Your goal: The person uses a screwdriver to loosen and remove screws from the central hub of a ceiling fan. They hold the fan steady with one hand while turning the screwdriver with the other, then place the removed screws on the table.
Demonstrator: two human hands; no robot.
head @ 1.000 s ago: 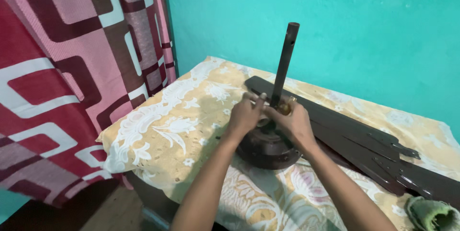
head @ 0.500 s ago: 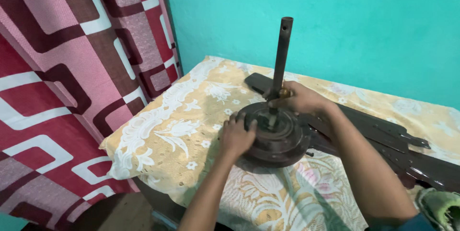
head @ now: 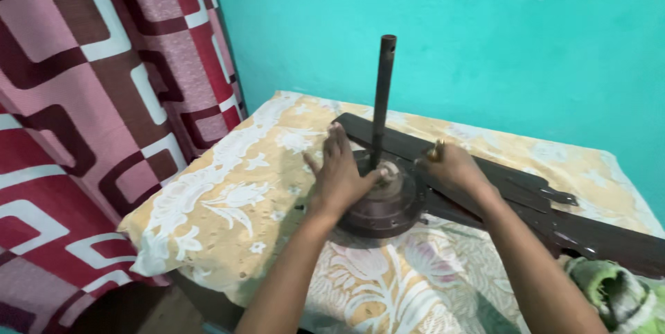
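Left hand (head: 341,180) is down flat on the job, fingers (head: 337,141) stretched long and spread, palm pressed on the near-left top of the round dark motor housing (head: 388,211), thumb tip reaching right up to the pale hub at the foot of the rod. Nothing is gripped there, it is an open, bracing hand. Over to the right hand (head: 458,171): it sits on the far-right rim of the same housing, fingers curled and drawn in close, with a small brass-coloured piece (head: 435,150) showing at the knuckles; whether it is pinched between the fingers or worn on one, I cannot tell. Between the two hands the dark rod (head: 382,98) stands straight up out of the housing's centre, open at its top end. The housing itself rests on the bed (head: 228,195), on a yellow and white flowered sheet, roughly in the middle of it. Behind and to the right, long dark fan blades (head: 526,192) lie flat on the sheet, running from just behind the rod out toward the right edge, touching the housing's side. A green cloth bundle (head: 613,292) sits at the lower right corner. A red, pink and white patterned curtain (head: 90,98) hangs along the left, and a turquoise wall (head: 485,36) closes it off behind.
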